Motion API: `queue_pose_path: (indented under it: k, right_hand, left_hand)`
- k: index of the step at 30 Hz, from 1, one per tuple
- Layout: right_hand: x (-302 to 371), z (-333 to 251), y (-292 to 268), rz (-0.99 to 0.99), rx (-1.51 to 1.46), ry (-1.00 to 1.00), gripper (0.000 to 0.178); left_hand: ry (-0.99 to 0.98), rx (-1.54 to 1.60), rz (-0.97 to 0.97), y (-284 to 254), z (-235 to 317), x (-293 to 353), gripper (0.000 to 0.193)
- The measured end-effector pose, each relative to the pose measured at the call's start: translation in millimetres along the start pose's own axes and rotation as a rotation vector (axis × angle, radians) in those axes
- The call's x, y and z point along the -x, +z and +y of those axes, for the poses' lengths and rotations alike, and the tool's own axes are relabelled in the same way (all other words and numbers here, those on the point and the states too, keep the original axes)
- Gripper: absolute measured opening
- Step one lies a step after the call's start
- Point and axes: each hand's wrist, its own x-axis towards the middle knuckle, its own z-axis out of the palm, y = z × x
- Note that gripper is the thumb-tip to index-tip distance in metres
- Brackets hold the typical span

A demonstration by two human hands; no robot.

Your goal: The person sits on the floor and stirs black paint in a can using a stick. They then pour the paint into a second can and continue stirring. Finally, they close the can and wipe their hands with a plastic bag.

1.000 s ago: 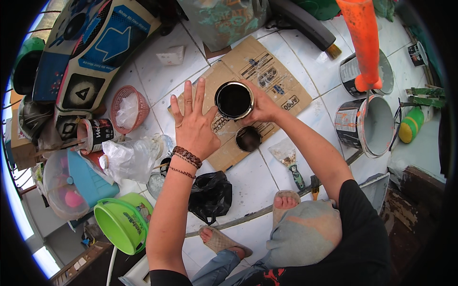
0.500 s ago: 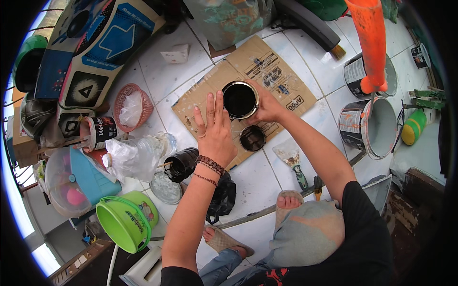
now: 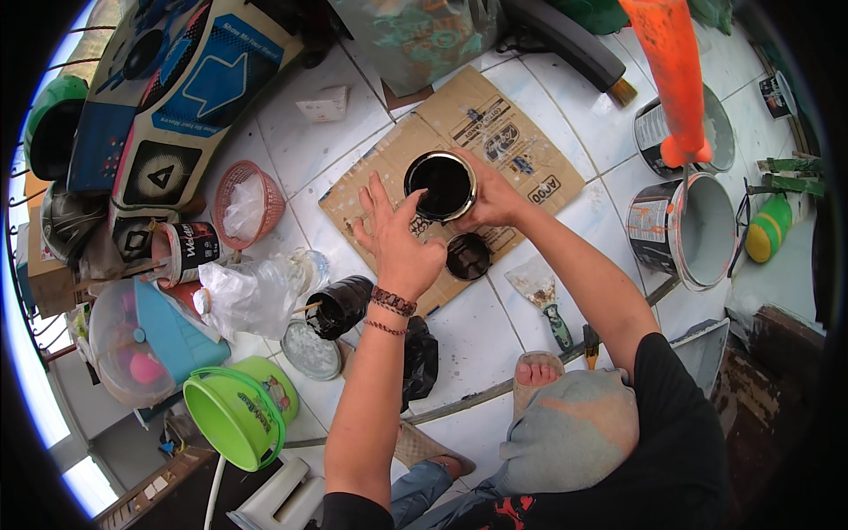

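Tiled floor (image 3: pixel 305 163): grip of right hand (image 3: pixel 488 196) clasps the can (image 3: pixel 442 184) over cardboard (image 3: pixel 539 124); left hand (image 3: pixel 399 246), spread, empty, has just brought a fingertip to the rim, so both now engage it.

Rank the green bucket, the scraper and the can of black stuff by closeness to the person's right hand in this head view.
1. Can: held in the right hand.
2. Scraper: on the floor, below the hand, slightly right.
3. Green bucket: far lower left.
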Motion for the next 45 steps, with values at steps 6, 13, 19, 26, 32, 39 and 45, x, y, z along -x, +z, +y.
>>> queue_pose_path:
  k: [6,13,19,26,32,39,45]
  right_hand:
    - [-0.6,1.7,-0.5,-0.01,-0.076,0.0,0.111]
    - [-0.1,5.3,1.7,-0.03,-0.029,0.016,0.117]
    - [0.1,5.7,2.6,-0.02,-0.144,0.027,0.11]
    - [-0.1,8.3,3.0,-0.006,-0.117,0.019,0.112]
    - [0.2,3.5,2.6,-0.006,-0.09,0.002,0.112]
    - [0.7,5.5,3.7,-0.005,-0.098,-0.026,0.111]
    - [-2.8,-3.2,4.6,-0.021,-0.094,-0.026,0.112]
  left_hand:
    - [0.254,-0.426,-0.082,-4.4,14.0,-7.7,0.062]
    - [0.59,-1.035,-0.04,3.5,-7.4,9.6,0.046]
    - [0.792,-1.285,-0.043,-16.9,-3.3,2.7,0.041]
    - [0.452,-0.567,-0.082,-41.5,-5.5,-6.4,0.071]
    - [0.218,-0.417,-0.142,-4.1,-26.6,16.5,0.089]
    - [0.077,-0.264,-0.098,5.4,-17.1,52.3,0.093]
    - [-0.359,1.559,-0.124,-21.2,-21.4,68.3,0.081]
